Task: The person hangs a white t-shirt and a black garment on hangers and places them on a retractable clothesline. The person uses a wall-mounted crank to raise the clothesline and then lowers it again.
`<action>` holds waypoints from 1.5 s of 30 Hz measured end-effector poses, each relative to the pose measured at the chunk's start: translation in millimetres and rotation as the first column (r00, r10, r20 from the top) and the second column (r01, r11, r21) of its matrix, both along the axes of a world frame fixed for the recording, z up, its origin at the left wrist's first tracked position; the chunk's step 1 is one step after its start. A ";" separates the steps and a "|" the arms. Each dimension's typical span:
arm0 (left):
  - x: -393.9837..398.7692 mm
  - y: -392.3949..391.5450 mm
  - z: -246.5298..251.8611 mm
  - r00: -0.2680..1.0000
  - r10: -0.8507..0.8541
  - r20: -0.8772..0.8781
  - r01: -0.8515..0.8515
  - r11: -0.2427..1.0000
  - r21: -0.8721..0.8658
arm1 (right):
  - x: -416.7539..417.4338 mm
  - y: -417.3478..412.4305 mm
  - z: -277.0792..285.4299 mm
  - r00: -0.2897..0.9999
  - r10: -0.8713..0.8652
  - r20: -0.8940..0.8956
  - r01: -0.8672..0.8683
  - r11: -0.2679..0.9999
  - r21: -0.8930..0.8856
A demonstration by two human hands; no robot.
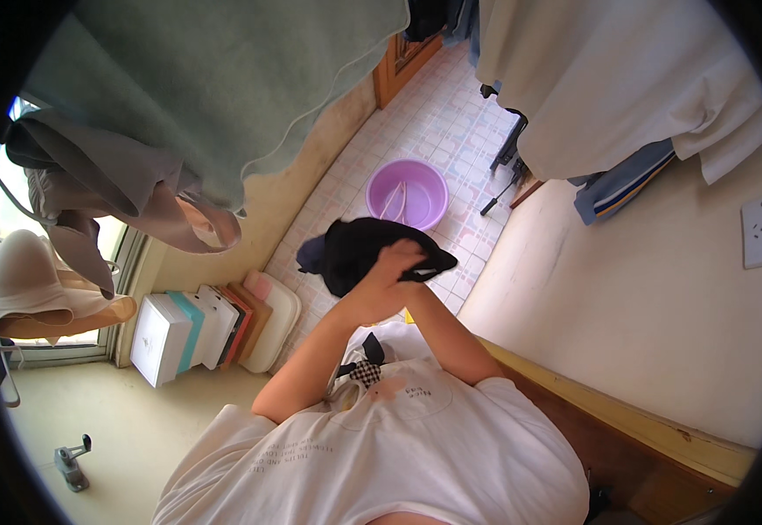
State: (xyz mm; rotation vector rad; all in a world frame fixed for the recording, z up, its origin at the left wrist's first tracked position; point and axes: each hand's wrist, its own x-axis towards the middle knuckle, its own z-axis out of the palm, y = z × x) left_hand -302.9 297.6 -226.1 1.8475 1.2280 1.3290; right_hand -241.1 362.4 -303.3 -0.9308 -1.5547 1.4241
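Note:
A bundle of black cloth (361,252), with a dark blue part (310,254) at its left end, is held in the air in front of me. My left hand (397,266) lies over the near side of this cloth, its blurred fingers bent against it. My right hand (409,289) comes in from the right, crossing beneath the left one; its fingers are hidden, so its grip cannot be told. Beyond the cloth, a purple plastic basin (436,190) stands on the tiled floor, with pale strap-like strips (402,200) inside.
A grey-green cloth (223,79) and bras (33,275) hang at left, near the window. Boxes (161,341) are stacked below. Pale cloth (571,85) and blue striped fabric (624,184) hang at right. A black folded stand (511,147) is near the right wall, which has a socket (760,230).

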 end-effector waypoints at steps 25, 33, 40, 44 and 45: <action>-100.9 -8.2 49.0 0.023 0.609 0.793 -0.605 0.640 -0.474 | 209.4 80.9 88.0 0.729 -0.392 -0.562 0.076 0.862 -0.502; -38.4 2.9 36.7 0.526 0.771 0.359 -0.729 0.626 -0.277 | 126.2 26.5 84.3 0.878 -0.289 0.382 0.119 0.903 0.412; -20.6 5.0 37.2 0.717 0.687 0.118 -0.523 0.643 -0.559 | 71.5 -51.1 110.5 0.580 0.524 0.624 -0.731 0.673 0.115; -37.9 11.4 19.1 0.667 0.744 0.039 -0.579 0.551 -0.601 | 43.4 -100.3 85.6 0.533 0.810 0.246 -0.838 0.464 0.286; -38.5 10.8 17.0 0.649 0.761 0.001 -0.598 0.511 -0.617 | 35.6 -103.2 80.6 0.490 0.851 0.189 -0.858 0.432 0.280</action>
